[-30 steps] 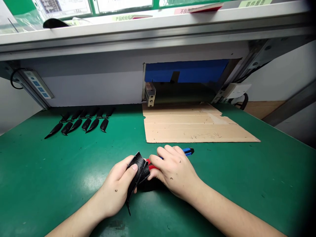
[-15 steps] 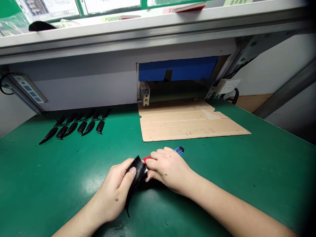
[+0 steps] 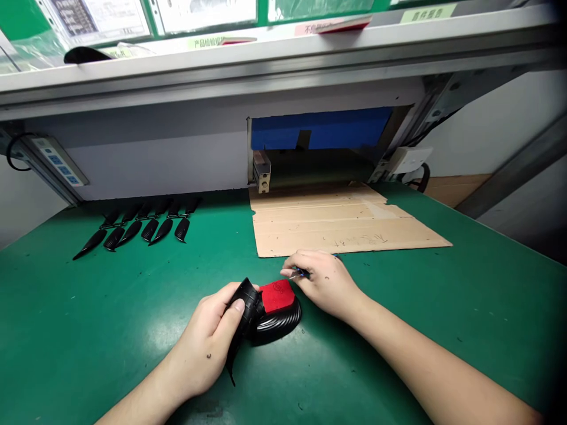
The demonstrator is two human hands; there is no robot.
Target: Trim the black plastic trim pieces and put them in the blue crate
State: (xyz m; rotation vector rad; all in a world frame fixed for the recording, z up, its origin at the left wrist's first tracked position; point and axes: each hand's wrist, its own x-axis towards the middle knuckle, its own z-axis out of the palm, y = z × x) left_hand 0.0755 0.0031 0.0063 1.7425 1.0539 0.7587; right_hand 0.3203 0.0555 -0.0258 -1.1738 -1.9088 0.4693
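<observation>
My left hand (image 3: 208, 336) is closed around a black ribbed plastic part (image 3: 261, 321) that rests on the green table, thumb pressed on its upper edge. A red pad (image 3: 277, 295) shows on top of the part. Just behind it, my right hand (image 3: 321, 282) pinches a small blue-handled tool (image 3: 301, 273), its thin tip pointing left toward the red pad; most of the tool is hidden by the fingers.
A row of black pointed plastic parts (image 3: 137, 229) lies at the far left. A flat cardboard sheet (image 3: 341, 224) lies ahead, before an opening with a blue panel (image 3: 319, 130). A shelf (image 3: 266, 53) overhangs the green table (image 3: 443, 307).
My right hand has lifted off the black part and drawn back to the right with the blue tool, uncovering the red pad. My left hand has kept its hold.
</observation>
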